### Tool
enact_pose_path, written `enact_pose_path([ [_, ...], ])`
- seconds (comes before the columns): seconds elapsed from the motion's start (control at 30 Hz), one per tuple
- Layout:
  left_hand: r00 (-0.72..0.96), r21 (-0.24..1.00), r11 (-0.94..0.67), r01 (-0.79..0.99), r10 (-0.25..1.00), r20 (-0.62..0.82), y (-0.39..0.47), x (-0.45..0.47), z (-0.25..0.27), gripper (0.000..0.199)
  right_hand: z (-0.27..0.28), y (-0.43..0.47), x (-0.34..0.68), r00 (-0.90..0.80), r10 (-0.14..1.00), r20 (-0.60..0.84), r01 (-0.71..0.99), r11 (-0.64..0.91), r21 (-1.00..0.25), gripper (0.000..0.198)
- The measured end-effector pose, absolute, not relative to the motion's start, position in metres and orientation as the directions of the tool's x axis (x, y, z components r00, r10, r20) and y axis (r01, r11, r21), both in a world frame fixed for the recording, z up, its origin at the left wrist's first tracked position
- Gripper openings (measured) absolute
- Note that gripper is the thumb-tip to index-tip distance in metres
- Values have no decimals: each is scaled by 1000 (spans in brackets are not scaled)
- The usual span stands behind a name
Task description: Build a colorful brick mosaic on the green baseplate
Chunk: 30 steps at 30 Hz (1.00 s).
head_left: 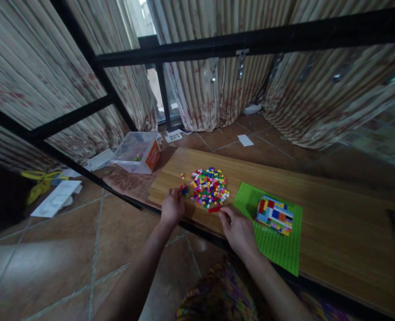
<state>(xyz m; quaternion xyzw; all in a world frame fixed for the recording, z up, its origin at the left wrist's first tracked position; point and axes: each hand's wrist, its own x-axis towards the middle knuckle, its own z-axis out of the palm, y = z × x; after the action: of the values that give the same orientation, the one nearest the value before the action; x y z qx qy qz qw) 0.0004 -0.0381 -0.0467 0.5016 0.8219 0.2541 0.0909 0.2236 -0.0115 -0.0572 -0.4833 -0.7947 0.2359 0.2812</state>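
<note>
My right hand [239, 229] pinches one end of a long red building brick [214, 209] just in front of the pile of small multicoloured bricks [209, 187]. My left hand [173, 207] is closed at the pile's left side, its fingertips against a small cluster of bricks [184, 190]. Whether it grips one of them I cannot make out. To the right of my right hand lies a green baseplate [279, 256]. On it stands a low block built of many coloured bricks [275, 215].
The wooden board [344, 232] carries the bricks and baseplate. A clear plastic box [132, 151] with an orange label stands behind its left end. Black metal bars [191, 53] cross in front of curtains. White papers [55, 198] lie on the tiled floor.
</note>
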Motion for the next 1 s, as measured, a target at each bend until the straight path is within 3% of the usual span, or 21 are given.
enact_pose_path([
  [0.43, -416, 328, 386, 862, 909, 23, -23, 1, -37, 18, -50, -52, 236, -360, 917, 174, 546, 358, -757, 22],
  [0.67, -430, 557, 269, 786, 885, 179, -40, 18, -22, 20, -39, -62, 245, -273, 946, 174, 493, 292, -820, 21],
  [0.8, -67, 680, -56, 731, 986, 154, -63, 75, -10, 15, -30, -66, 260, -161, 977, 138, 425, 195, -884, 26],
  [0.87, 61, 725, -116, 679, 993, 102, -69, 103, -7, 16, -26, -67, 270, -129, 985, 114, 387, 156, -909, 28],
  [1.0, 154, 783, -165, 600, 984, 89, -64, 137, -2, 14, -20, -67, 292, -94, 989, 112, 323, 137, -936, 22],
])
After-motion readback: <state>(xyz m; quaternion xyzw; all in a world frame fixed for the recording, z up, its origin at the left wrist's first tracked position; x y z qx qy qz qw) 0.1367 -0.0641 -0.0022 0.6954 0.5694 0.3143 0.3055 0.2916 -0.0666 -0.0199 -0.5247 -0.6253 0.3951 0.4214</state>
